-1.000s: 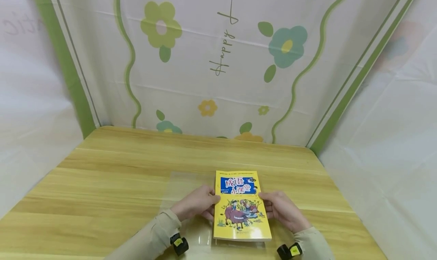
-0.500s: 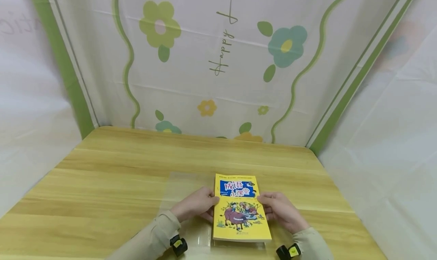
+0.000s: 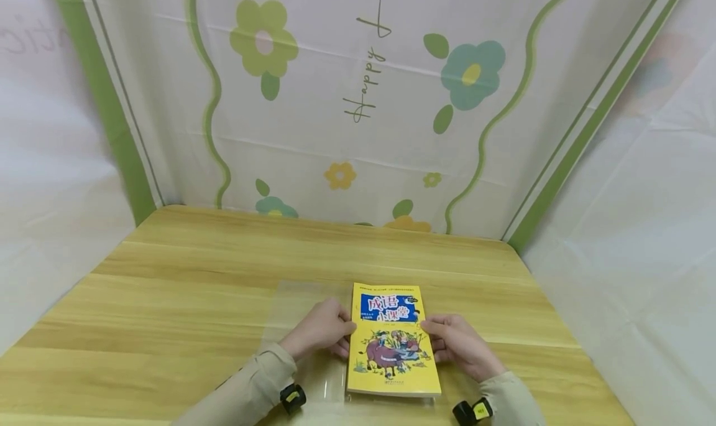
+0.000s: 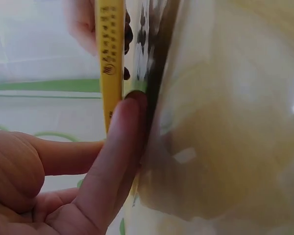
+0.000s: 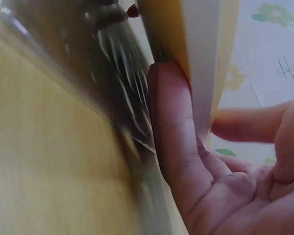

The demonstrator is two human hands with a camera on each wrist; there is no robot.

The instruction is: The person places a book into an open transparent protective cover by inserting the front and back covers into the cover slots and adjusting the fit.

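Note:
A yellow book [image 3: 394,345] with a blue title panel and a cartoon of a purple ox faces up, held between both hands. At its left edge my left hand [image 3: 323,329] pinches it, thumb on the cover and fingers underneath. My right hand [image 3: 460,345] grips the opposite edge the same way. The left wrist view shows the printed spine [image 4: 110,54] between thumb and fingers; in the right wrist view the white page edges [image 5: 204,63] show. A clear plastic sheet [image 3: 330,376] lies flat on the table, beneath the book and partly under the left hand.
The wood-grain table [image 3: 168,301] spreads out around the hands. A white cloth [image 3: 313,102] with printed flowers hangs behind the table's far edge, and more white cloth stands at both sides. Each wrist carries a small black camera [image 3: 293,398].
The book has dipped slightly and shifted a little toward the left, with both hands keeping their hold. The plastic sheet stays where it was.

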